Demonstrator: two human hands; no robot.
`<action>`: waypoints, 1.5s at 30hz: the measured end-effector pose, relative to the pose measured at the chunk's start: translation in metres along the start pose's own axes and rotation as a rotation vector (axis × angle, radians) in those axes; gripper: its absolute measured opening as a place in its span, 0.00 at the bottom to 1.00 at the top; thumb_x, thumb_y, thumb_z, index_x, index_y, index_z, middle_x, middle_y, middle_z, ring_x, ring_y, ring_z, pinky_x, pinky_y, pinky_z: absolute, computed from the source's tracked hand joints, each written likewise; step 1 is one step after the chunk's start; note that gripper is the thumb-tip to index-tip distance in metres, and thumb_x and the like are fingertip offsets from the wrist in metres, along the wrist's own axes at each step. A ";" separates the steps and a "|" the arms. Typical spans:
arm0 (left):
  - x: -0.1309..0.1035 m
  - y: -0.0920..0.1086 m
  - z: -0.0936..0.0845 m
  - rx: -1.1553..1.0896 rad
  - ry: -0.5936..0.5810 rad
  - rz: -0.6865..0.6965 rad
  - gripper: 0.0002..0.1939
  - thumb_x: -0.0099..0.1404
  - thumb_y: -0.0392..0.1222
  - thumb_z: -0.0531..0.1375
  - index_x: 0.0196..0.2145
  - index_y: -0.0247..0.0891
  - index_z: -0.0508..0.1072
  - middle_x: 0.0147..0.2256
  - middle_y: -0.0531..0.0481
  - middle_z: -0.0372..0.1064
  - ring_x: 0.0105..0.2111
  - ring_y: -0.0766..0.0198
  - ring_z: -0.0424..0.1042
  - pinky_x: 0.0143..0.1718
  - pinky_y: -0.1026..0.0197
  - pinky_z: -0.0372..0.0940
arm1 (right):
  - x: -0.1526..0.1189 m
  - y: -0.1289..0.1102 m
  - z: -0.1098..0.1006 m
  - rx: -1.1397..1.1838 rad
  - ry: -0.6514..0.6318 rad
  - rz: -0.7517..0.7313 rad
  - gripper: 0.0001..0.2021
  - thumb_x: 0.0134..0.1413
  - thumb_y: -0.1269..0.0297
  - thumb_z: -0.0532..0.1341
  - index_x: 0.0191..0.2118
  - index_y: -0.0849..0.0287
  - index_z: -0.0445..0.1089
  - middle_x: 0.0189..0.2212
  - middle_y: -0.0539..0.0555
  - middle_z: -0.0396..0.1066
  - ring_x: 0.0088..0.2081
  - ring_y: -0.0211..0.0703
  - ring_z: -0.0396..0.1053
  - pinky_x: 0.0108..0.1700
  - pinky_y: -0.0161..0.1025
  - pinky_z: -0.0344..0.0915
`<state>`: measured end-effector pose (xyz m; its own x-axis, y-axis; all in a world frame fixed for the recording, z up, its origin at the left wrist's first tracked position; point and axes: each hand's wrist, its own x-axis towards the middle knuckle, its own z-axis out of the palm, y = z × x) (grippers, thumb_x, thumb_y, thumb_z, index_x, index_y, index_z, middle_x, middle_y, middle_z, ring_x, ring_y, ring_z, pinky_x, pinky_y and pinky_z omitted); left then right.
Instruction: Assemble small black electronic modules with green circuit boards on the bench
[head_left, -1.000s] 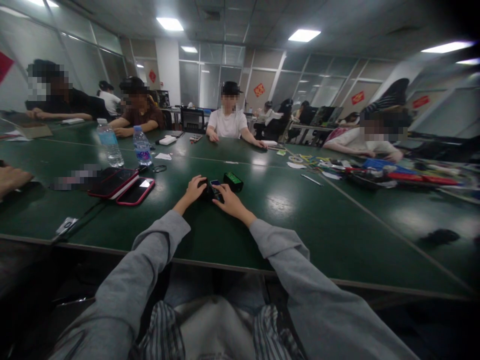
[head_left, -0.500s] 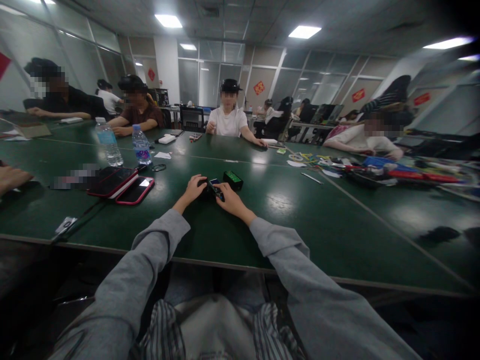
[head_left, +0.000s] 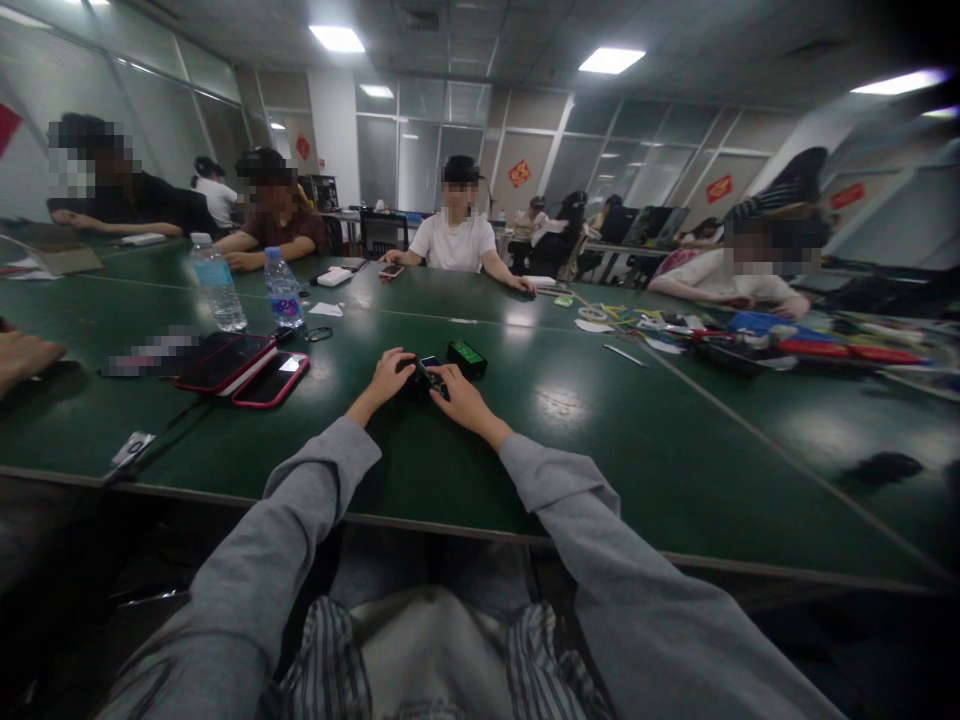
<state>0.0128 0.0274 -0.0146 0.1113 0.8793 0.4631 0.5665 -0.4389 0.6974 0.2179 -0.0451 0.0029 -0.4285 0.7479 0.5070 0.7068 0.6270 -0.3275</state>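
Note:
Near the middle of the green table (head_left: 615, 470), my left hand (head_left: 390, 376) has its fingers curved round a small black object (head_left: 409, 384), mostly hidden by the hand. Just to the right, my right hand (head_left: 459, 394) grips a small dark device (head_left: 433, 372) with a light strip at its top end. Both hands are close together, low over the tabletop. Behind my right hand sits a black box (head_left: 477, 368) with a lit green face on top.
Two bottles (head_left: 218, 285) (head_left: 283, 290) stand at the left, behind a red-edged phone (head_left: 274, 381) and a dark tablet (head_left: 223, 362). A white pen (head_left: 625, 356) and tangled cables (head_left: 611, 318) lie at the right. A person (head_left: 454, 240) sits opposite.
The person opposite has lowered one hand to the table beside a phone. My hands have barely moved.

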 end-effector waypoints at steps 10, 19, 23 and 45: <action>-0.005 0.003 -0.001 0.030 -0.035 0.001 0.19 0.62 0.48 0.61 0.49 0.41 0.73 0.58 0.41 0.59 0.62 0.52 0.56 0.64 0.45 0.50 | 0.002 0.004 0.003 0.034 -0.013 0.007 0.24 0.59 0.65 0.59 0.60 0.54 0.56 0.52 0.58 0.57 0.48 0.46 0.66 0.50 0.46 0.68; -0.007 0.006 -0.001 0.031 -0.057 -0.027 0.22 0.59 0.52 0.63 0.50 0.44 0.72 0.59 0.43 0.57 0.62 0.51 0.57 0.63 0.45 0.52 | 0.002 0.006 0.004 0.048 -0.009 0.011 0.24 0.59 0.64 0.59 0.60 0.55 0.56 0.53 0.59 0.57 0.48 0.47 0.66 0.51 0.47 0.67; -0.008 0.009 -0.002 0.033 -0.057 -0.038 0.21 0.60 0.52 0.62 0.50 0.44 0.72 0.59 0.43 0.57 0.62 0.51 0.57 0.63 0.45 0.52 | 0.002 0.007 0.005 0.060 -0.006 0.009 0.24 0.59 0.64 0.59 0.60 0.56 0.56 0.53 0.59 0.57 0.50 0.46 0.65 0.53 0.46 0.66; -0.011 0.014 -0.005 0.082 -0.075 0.005 0.22 0.62 0.53 0.59 0.51 0.43 0.71 0.59 0.42 0.56 0.62 0.50 0.56 0.63 0.45 0.51 | 0.002 0.009 0.005 0.053 -0.021 0.008 0.24 0.61 0.63 0.58 0.61 0.54 0.55 0.53 0.59 0.56 0.50 0.48 0.66 0.52 0.49 0.66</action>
<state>0.0156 0.0112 -0.0072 0.1734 0.8900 0.4217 0.6300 -0.4293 0.6471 0.2204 -0.0366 -0.0032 -0.4353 0.7569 0.4875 0.6797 0.6314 -0.3733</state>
